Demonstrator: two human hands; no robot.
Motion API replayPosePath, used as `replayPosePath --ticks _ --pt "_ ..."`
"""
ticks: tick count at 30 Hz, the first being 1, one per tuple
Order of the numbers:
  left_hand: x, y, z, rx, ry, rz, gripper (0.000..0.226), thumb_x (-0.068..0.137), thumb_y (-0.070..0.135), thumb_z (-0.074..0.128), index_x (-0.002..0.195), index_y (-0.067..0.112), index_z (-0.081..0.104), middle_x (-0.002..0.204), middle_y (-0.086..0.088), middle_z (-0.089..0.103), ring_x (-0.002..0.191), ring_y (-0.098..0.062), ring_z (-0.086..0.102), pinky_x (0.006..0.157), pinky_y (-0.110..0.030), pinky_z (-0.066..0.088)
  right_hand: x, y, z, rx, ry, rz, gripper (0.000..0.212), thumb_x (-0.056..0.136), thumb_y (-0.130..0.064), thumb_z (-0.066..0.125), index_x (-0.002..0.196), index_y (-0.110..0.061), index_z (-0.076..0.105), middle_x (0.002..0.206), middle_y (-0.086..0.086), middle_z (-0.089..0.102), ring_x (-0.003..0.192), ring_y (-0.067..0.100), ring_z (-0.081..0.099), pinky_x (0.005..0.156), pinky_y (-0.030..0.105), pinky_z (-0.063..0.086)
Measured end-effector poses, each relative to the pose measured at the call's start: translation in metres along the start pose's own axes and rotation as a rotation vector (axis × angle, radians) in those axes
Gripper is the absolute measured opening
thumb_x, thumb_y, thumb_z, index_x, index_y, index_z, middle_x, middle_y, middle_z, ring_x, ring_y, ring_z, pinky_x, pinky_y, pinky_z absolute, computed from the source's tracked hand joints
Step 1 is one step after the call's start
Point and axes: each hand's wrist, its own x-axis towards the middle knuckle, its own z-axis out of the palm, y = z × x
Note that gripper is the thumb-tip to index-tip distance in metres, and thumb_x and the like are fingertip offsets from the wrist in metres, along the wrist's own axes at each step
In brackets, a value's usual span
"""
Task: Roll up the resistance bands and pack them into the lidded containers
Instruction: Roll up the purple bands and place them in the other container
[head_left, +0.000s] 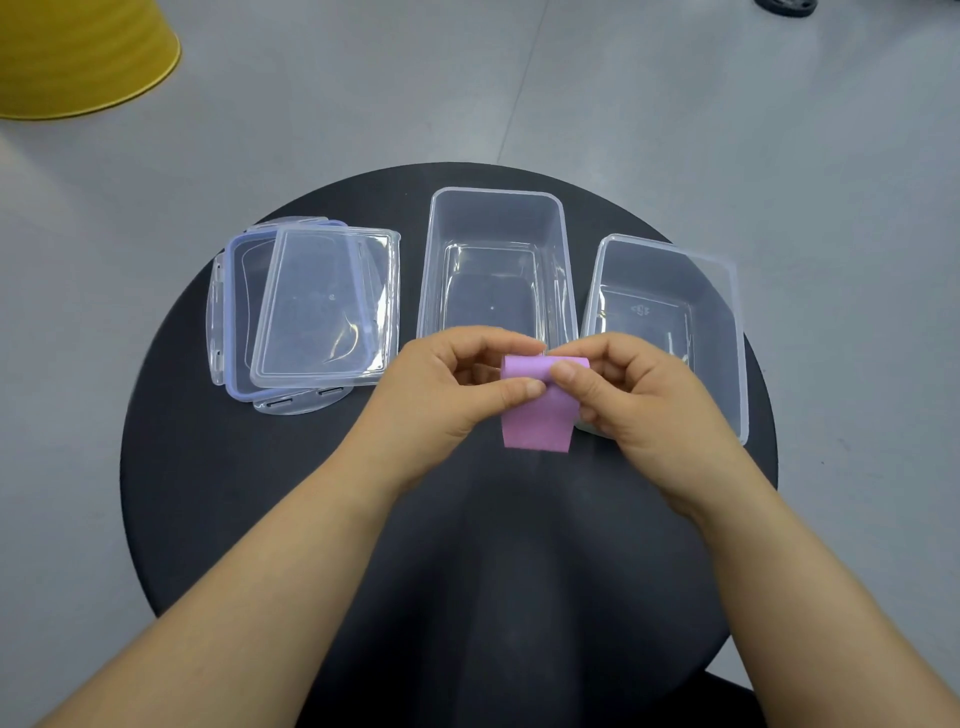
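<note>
A pink-purple resistance band (537, 423) is partly rolled at its top, with a flat tail hanging toward me. My left hand (447, 392) pinches the roll's left end between thumb and fingers. My right hand (639, 400) pinches its right end the same way. Both hold it just above the round black table (260, 493), in front of two open clear containers. The middle container (496, 208) is empty. The right container (670, 254) is empty too. Two clear lids lie stacked at the left, a plain lid (322, 312) over a blue-rimmed lid (236, 322).
The table stands on a grey floor. A yellow round object (78, 57) sits on the floor at the far left. A dark object (784, 6) shows at the top right edge.
</note>
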Motion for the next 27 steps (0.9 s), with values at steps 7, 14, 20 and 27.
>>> replayPosePath --ticks 7,14,20,27 --pt "-0.0002 0.0003 0.0000 -0.038 0.003 -0.066 0.026 0.063 0.033 0.077 0.087 0.025 0.072 0.092 -0.001 0.074 0.089 -0.013 0.069 0.083 -0.028 0.053 -0.0002 0.0002 0.0002 0.078 -0.001 -0.013 0.011 0.081 -0.015 0.068 0.086 -0.024 0.067 0.077 -0.009 0.070 0.062 -0.002 0.058 0.059 0.010 0.043" --pt "0.0001 0.0000 -0.0012 -0.039 0.000 -0.075 0.014 0.072 0.021 0.074 0.086 0.026 0.072 0.088 0.001 0.074 0.084 -0.010 0.068 0.085 -0.033 0.054 -0.0004 0.0003 -0.0003 0.003 -0.028 -0.001 0.009 0.082 -0.023 0.068 0.091 -0.025 0.067 0.078 -0.012 0.068 0.065 0.003 0.053 0.067 0.020 0.043" --pt "0.0004 -0.0012 -0.0014 -0.048 -0.009 -0.047 0.020 0.067 0.021 0.075 0.085 0.026 0.073 0.087 -0.001 0.073 0.086 -0.013 0.066 0.085 -0.029 0.053 0.0012 0.0010 -0.0001 0.010 0.000 0.007 0.004 0.085 -0.025 0.064 0.084 -0.022 0.066 0.055 -0.018 0.058 0.052 0.000 0.046 0.063 0.021 0.038" --pt "0.0023 -0.0023 -0.0017 -0.049 -0.003 -0.102 0.022 0.069 0.028 0.077 0.090 0.026 0.071 0.098 -0.004 0.073 0.095 -0.020 0.068 0.088 -0.039 0.052 0.0006 -0.0008 0.0023 0.081 0.019 -0.033 0.007 0.082 -0.014 0.067 0.087 -0.019 0.065 0.067 -0.015 0.066 0.053 -0.003 0.054 0.052 0.006 0.039"
